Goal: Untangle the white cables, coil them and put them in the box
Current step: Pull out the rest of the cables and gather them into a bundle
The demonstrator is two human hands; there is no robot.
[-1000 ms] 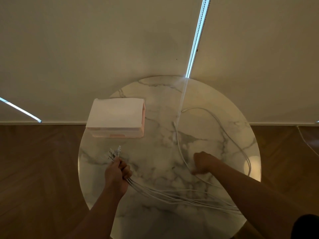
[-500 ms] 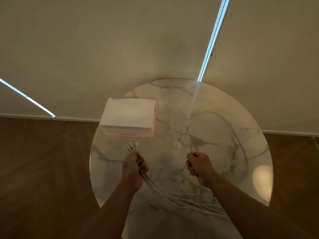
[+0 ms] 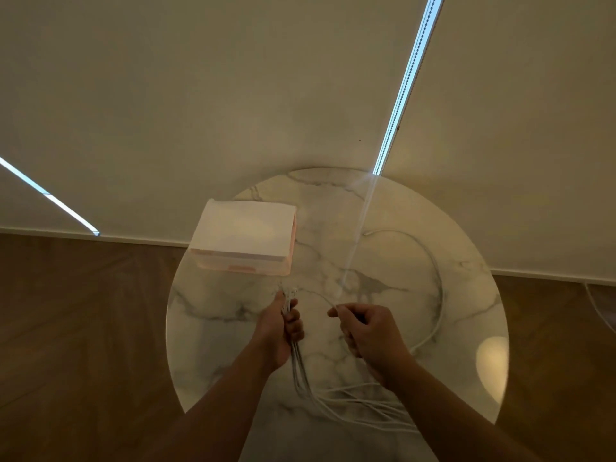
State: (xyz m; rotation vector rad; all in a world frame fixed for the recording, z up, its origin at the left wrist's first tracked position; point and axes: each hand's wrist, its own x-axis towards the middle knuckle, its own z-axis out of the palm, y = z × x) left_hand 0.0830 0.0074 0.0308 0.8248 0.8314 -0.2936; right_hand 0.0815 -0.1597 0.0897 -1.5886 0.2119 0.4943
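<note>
My left hand (image 3: 281, 328) grips a bunch of white cables (image 3: 346, 406) near their plug ends, which stick out just in front of the pink-and-white box (image 3: 243, 236). The bunch trails back over the near part of the round marble table (image 3: 466, 295). My right hand (image 3: 368, 330) pinches one single white cable (image 3: 436, 288) close beside the left hand. That cable runs from my fingers toward the plug ends and loops out over the right side of the table.
The box stands at the table's back left, with its open side not visible. Cream blinds hang right behind the table. Wooden floor surrounds it, and another thin cable (image 3: 596, 305) lies on the floor at the far right.
My right hand has come up from the table's right middle with one cable, moving left toward my left hand. The left hand keeps its grip on the bunch.
</note>
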